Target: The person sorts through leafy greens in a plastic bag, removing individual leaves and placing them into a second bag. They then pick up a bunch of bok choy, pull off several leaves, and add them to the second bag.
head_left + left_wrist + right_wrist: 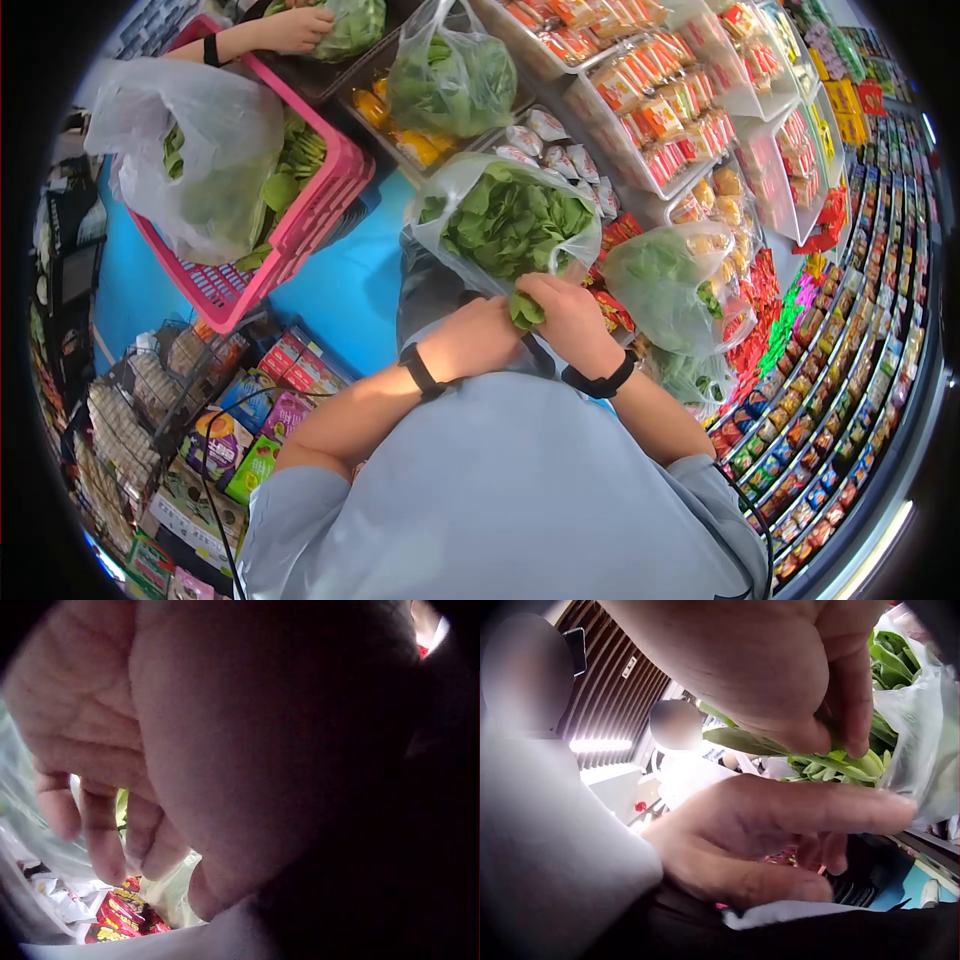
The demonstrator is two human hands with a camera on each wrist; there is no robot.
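Note:
My right hand (570, 318) pinches a leafy green (526, 310) near my waist. In the right wrist view, the thumb and fingers of that hand (757, 667) close on its stem, with a long leaf (742, 741) sticking out. My left hand (478, 335) is just beside it. Its index finger points toward the bag, with the thumb held apart, and no object shows in its grasp; in the left wrist view the palm (82, 712) is in shadow. Directly ahead stands an open clear plastic bag (440, 245) full of leafy greens (515, 220).
A pink basket (345, 160) with bagged vegetables stands at left. Another person's hand (300, 30) touches greens at the top. More bagged greens (450, 80) lie ahead, and another bag (665, 275) sits at right. Bins of packaged snacks (650, 110) and shelves (850, 350) line the right.

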